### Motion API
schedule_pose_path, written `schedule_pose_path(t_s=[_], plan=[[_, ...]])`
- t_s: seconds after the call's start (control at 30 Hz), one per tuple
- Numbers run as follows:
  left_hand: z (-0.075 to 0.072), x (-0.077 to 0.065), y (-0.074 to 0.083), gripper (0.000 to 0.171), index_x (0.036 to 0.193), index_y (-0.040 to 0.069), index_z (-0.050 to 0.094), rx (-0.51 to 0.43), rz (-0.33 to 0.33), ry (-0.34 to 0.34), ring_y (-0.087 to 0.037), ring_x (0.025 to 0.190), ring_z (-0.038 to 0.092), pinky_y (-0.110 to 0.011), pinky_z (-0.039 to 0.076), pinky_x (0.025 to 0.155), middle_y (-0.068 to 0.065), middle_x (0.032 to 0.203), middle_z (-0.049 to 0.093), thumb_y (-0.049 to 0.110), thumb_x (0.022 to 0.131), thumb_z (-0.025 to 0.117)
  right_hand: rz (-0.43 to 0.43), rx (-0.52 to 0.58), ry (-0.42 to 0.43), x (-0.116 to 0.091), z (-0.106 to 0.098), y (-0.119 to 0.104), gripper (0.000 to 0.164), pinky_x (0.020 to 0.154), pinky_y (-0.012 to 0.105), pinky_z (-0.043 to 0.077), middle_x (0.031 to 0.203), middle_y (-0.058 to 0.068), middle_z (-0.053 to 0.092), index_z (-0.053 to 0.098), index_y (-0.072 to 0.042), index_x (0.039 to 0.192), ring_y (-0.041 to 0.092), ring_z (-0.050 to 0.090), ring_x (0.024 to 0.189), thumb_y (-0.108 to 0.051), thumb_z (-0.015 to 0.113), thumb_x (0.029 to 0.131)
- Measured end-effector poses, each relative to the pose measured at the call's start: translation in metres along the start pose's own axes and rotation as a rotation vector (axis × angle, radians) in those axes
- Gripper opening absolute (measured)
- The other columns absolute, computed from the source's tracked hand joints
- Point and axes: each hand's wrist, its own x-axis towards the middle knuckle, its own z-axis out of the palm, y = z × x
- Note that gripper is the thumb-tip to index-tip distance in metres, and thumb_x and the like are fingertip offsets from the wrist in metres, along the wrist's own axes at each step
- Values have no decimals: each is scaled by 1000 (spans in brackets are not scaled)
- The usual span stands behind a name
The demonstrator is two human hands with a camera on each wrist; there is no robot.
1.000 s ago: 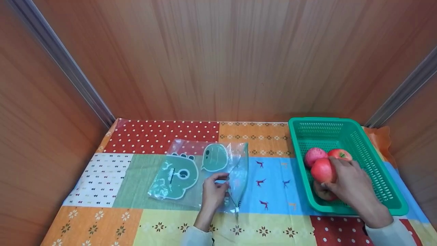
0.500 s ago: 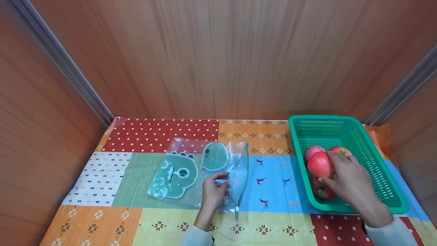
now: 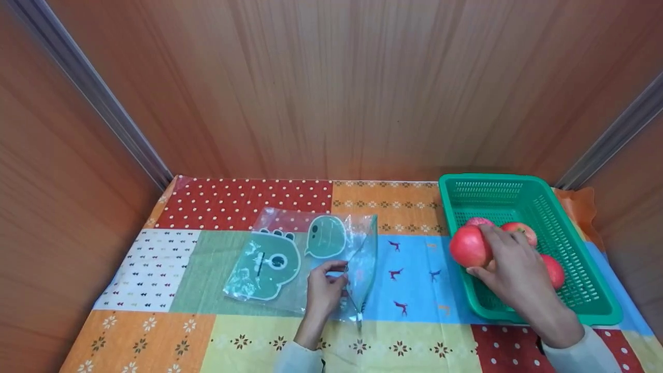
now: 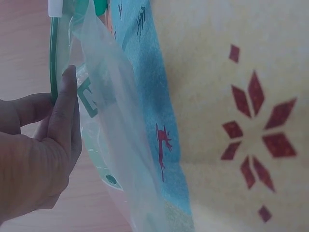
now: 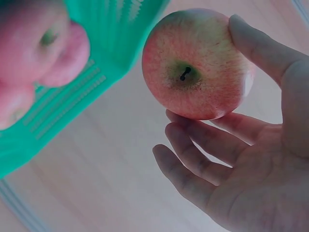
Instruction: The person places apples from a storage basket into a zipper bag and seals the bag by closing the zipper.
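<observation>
My left hand [image 3: 325, 290] pinches the upper edge of a clear zip bag [image 3: 331, 282] printed with green cartoon shapes, holding its mouth apart. In the left wrist view, thumb and fingers grip the green-edged rim, with a white slider [image 4: 55, 8] farther along it. My right hand [image 3: 520, 274] holds a red apple [image 3: 470, 246] between thumb and fingers, over the left rim of a green basket [image 3: 582, 259]. Seen from the right wrist, the apple's stem end faces the camera. Other apples lie in the basket, including one [image 3: 522, 233] behind the hand and another [image 3: 553, 272] at its right.
A patchwork cloth [image 3: 259, 336] covers the table. Wood-grain panels [image 3: 331, 93] rise at the back and both sides. An orange-brown piece [image 3: 582, 210] lies by the basket's far right corner. Blue cloth [image 3: 409, 280] lies between bag and basket.
My right hand has lifted the apple and carried it left to the basket's rim. Another apple in the basket now shows right of the hand. My left hand keeps its place on the bag.
</observation>
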Motion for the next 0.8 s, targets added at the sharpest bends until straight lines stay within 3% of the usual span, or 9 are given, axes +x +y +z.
schedule_pose_path(t_s=[0.37,0.8], plan=[[0,2,-2,26,123,-2,72,-4,2,-10,-20,83,72,-34,64,68,-14,113,70,-6,98,66,-47,-21,-22,1,17,-31,96,82,68,59,134,25,64,56,2,145,47,54,122,-25,102,66],[0,1,-2,26,123,-1,71,-5,-11,-4,-20,84,71,-35,64,70,-14,114,70,-5,98,66,-95,-32,-53,4,43,-52,92,95,64,56,136,22,66,60,1,143,42,58,120,-28,102,66]])
